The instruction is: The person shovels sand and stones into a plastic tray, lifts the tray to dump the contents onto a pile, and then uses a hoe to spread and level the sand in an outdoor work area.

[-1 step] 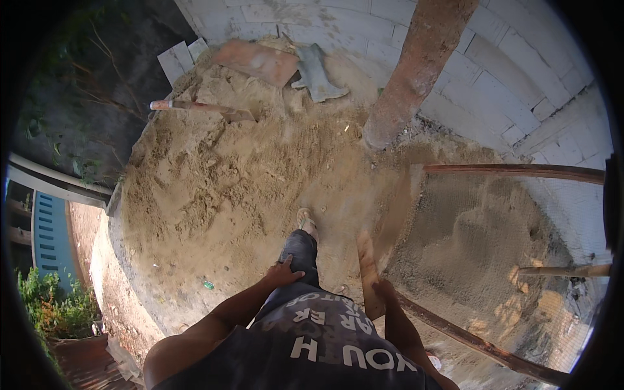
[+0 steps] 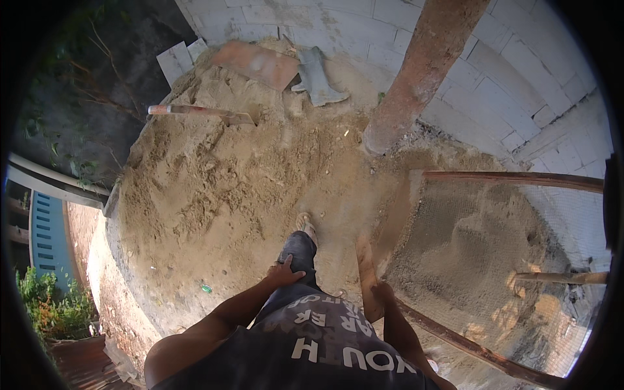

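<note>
On my dark-trousered left knee rests my left hand, its thumb and fingers apart and nothing held. My right hand is closed on the near corner of a wooden-framed screen sieve, where a short upright board meets a long rail. The fingertips there are partly hidden. Fine mesh spans the frame, with grey-brown sand seen through or on it; I cannot tell which. A far rail bounds the mesh on the other side, and a wooden stick touches its right part.
A wide sand heap spreads ahead and left, with a shovel lying in it. Behind stand a thick post and a pale block wall. A reddish sheet and a grey cloth-like piece lie at the back. My sandalled foot stands on sand.
The view has shifted very slightly. Both hands keep their places on the knee and the sieve frame.
</note>
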